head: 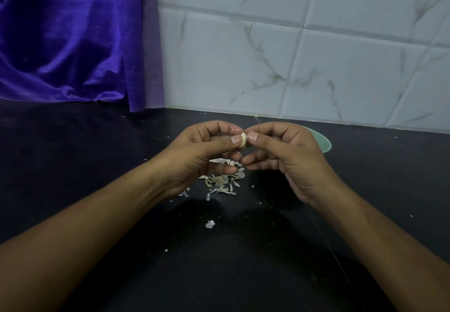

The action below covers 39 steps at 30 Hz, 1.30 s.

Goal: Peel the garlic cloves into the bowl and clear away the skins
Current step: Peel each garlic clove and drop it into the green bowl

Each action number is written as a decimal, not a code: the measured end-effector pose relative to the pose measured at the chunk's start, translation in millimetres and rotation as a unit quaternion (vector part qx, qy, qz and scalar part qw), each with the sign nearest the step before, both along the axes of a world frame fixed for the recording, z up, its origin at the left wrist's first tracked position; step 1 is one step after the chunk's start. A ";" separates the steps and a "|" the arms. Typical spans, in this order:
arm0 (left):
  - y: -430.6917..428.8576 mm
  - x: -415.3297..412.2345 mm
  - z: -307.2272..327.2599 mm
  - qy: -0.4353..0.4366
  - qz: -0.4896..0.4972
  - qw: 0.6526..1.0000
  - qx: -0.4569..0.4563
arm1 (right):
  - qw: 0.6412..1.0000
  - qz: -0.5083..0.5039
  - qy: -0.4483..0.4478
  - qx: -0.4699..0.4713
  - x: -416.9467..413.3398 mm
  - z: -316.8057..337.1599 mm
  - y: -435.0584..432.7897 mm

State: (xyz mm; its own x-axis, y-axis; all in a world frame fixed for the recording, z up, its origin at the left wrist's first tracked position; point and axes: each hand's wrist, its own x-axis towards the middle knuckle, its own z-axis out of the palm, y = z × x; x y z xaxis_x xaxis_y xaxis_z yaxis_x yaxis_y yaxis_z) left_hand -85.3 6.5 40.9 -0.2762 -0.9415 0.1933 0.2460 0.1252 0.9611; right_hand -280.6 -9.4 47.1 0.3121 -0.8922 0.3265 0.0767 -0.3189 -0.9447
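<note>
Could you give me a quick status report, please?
Left hand and right hand pinch one garlic clove. Skins piled on counter below. Bowl mostly hidden behind right hand.

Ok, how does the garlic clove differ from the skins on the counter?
The garlic clove is one plump piece; the skins are many thin curled flakes. The garlic clove is pinched between the left hand and right hand, above the counter; the skins lie loose on it. Both are pale.

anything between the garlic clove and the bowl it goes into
Only the right hand itself: it hides most of the pale green bowl, right of the small pale garlic clove it pinches with the left hand. Nothing else visible.
</note>
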 end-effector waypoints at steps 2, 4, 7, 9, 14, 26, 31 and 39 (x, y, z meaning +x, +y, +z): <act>0.2 0.2 -0.2 -0.004 -0.001 1.000 0.000 | 1.000 0.003 0.009 -0.003 -0.1 0.5 0.6; 0.1 0.9 -0.1 -0.013 -0.001 1.000 -0.004 | 1.000 0.001 0.012 -0.003 -0.5 0.8 0.3; -0.7 3.0 0.4 -0.028 -0.001 1.000 -0.013 | 1.000 0.007 0.018 0.015 -1.5 2.5 -0.1; -1.0 3.7 0.9 -0.039 0.000 0.999 -0.019 | 0.999 0.012 0.026 0.026 -2.2 3.1 0.0; -0.5 4.5 1.1 -0.062 0.011 0.998 -0.026 | 0.999 0.009 0.032 0.039 -1.1 2.3 0.1; 1.7 4.2 0.8 -0.081 0.002 0.996 -0.025 | 0.995 0.003 0.097 0.002 -0.2 1.9 -0.5; 1.5 0.3 0.1 -0.046 0.014 0.999 -0.006 | 0.994 0.012 0.106 0.003 0.8 0.9 -0.2; -0.8 1.3 2.7 0.032 0.014 0.999 0.039 | 0.992 0.028 0.122 0.020 4.0 1.1 4.3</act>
